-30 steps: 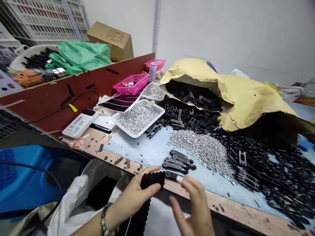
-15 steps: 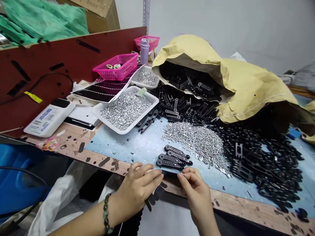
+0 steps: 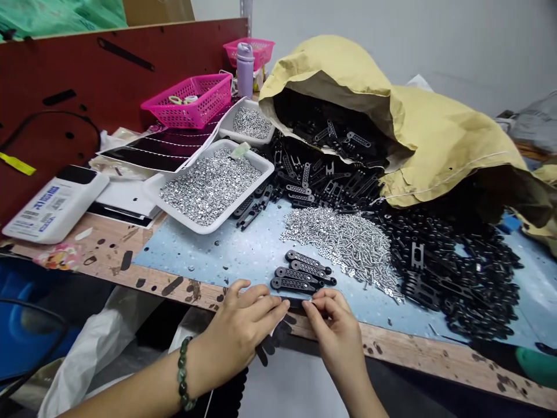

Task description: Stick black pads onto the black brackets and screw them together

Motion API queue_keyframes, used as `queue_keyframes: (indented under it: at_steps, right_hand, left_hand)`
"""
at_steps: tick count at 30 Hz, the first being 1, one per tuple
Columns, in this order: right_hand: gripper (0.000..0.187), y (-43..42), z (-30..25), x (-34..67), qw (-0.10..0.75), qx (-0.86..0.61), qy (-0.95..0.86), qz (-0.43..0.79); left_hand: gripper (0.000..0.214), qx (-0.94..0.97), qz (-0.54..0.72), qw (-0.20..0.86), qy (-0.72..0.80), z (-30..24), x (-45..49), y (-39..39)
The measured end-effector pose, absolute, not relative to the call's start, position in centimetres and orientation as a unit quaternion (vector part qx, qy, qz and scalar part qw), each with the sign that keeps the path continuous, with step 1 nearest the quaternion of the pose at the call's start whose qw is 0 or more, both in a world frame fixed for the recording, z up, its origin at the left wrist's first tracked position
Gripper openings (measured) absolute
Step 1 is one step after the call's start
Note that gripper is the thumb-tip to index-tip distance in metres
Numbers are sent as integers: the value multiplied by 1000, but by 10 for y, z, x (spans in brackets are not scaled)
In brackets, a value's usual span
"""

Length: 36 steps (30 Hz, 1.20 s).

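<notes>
My left hand point(image 3: 242, 325) and my right hand point(image 3: 333, 325) meet at the table's front edge point(image 3: 418, 354), fingers curled and pinched on a black part point(image 3: 296, 303) between them. The left wrist wears a green bead bracelet point(image 3: 183, 374). More black toothed strips point(image 3: 270, 345) hang under the left hand. Just beyond the fingers lie three black perforated bars point(image 3: 302, 273). Behind those bars sits a heap of small silver screws point(image 3: 348, 244).
A white tray of silver nuts point(image 3: 209, 186) stands left of centre, a second tray point(image 3: 248, 123) behind it. Black metal parts point(image 3: 452, 273) spill from a yellow sack point(image 3: 426, 139). Pink baskets point(image 3: 189, 101), a purple bottle point(image 3: 244, 61), a white device point(image 3: 54, 203) and a red board point(image 3: 87, 81) line the left.
My hands came together at the table edge. The left hand lowered the black toothed stack, and the right hand's fingers closed into a pinch. The view tilted down and shifted.
</notes>
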State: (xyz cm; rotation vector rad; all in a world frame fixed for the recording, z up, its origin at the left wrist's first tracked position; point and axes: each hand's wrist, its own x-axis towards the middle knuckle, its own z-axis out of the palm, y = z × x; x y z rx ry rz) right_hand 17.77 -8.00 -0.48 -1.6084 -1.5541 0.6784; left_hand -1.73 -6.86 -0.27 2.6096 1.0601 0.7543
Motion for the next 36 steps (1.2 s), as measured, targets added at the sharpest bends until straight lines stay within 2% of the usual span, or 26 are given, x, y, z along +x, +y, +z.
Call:
queue_keyframes:
  at_steps: [6, 8, 11, 15, 19, 22, 31, 36]
  right_hand:
    - [41, -74, -1, 188, 265, -650, -705, 101]
    - [39, -75, 6, 192, 252, -660, -705, 64]
    - [24, -77, 20, 189, 288, -589, -740, 148]
    - [19, -75, 27, 177, 322, -467, -766, 303]
    - [10, -65, 17, 176, 421, -571, -575, 408]
    - [16, -57, 7, 177, 435, -602, -477, 469]
    - [19, -49, 1, 175, 375, -626, -507, 458]
    - [14, -43, 2, 175, 322, -631, -603, 366]
  left_hand:
    - [49, 890, 241, 145, 358, -2, -14, -64]
    - [50, 882, 239, 176, 366, 1, -14, -63]
    - [43, 861, 254, 222, 382, 6, -14, -61]
    - [37, 843, 285, 241, 387, 11, -20, -57]
    - [43, 837, 301, 194, 415, 4, -29, -53]
    - [47, 859, 272, 153, 406, -5, -31, -52]
    - [59, 886, 242, 125, 375, -8, -31, -50]
    - [58, 887, 241, 133, 371, -3, -27, -46]
